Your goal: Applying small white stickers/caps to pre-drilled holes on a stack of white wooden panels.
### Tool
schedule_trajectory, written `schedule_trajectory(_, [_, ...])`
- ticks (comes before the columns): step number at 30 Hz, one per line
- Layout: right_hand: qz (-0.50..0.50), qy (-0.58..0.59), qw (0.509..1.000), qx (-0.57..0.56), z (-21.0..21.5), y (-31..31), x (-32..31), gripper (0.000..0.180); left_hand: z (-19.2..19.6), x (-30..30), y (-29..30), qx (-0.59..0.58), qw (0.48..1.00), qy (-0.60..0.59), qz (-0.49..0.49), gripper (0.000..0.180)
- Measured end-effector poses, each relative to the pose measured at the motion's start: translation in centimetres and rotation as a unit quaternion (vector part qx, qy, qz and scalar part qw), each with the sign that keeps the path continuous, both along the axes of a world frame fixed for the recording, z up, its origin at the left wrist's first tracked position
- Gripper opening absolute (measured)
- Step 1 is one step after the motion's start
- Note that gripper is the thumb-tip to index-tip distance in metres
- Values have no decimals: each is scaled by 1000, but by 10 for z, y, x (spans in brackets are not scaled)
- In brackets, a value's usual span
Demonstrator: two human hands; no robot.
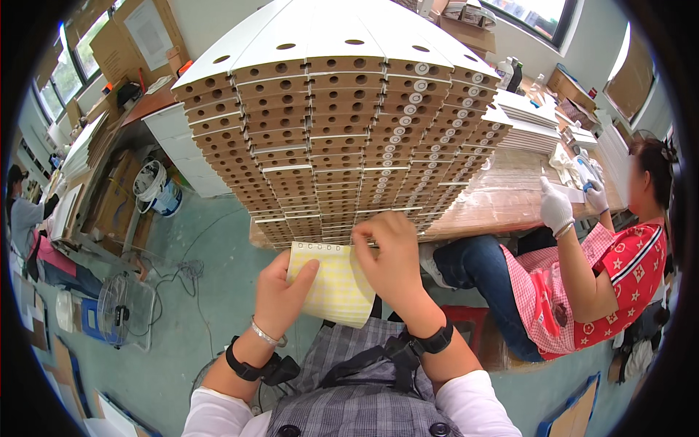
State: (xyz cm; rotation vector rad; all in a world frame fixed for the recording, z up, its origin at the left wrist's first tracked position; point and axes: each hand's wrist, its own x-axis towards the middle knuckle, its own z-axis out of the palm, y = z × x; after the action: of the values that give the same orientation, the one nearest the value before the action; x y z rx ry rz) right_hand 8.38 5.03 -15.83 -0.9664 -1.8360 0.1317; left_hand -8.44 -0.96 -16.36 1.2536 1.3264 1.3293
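Note:
A tall stack of flat brown-sided boxes with white tops point(342, 116) stands in front of me. Dark round holes run along the boxes' front faces, and columns of round white stickers point(397, 131) mark the right part. My left hand point(287, 284) grips a yellow sticker sheet point(331, 288) by its left side, thumb on top. A row of small round stickers shows along the sheet's upper edge. Close to the sheet's upper right corner and the stack's lower front, my right hand point(389, 255) has its fingers curled together. Whatever lies between those fingertips is too small to make out.
At right a person in a red patterned shirt and white gloves point(557, 204) sits by a wooden table point(502, 186) with white boards. Another person point(44, 233) works at far left. A bucket point(156, 189), a fan point(124, 309) and loose cables point(182, 273) are on the floor.

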Motion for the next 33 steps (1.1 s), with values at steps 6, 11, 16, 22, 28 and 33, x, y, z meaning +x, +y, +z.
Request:
schedule_trajectory(6, [41,-44,998,-8,5,-12,1,10,2,5,-1,-10,1000,1,-11,19])
schedule_trajectory(11, [26,-92,995,-8,5,-16,3,12,1,7,-1,-11,1000,20,-20,18])
schedule_trajectory(16, [21,61,997,-37,-8,-6,5,11,-8,8,4,-14,1000,-15,-5,19])
schedule_trajectory(22, [-66,223,971,-63,-16,20,7,10,-1,9,4,-16,1000,-4,-7,19])
schedule_trajectory(28, [-119,178,977,-15,-22,30,1,11,-3,5,5,-26,1000,-9,3,19])
schedule_trajectory(33, [-162,146,976,31,-20,32,0,12,-4,7,6,-23,1000,-10,-3,20])
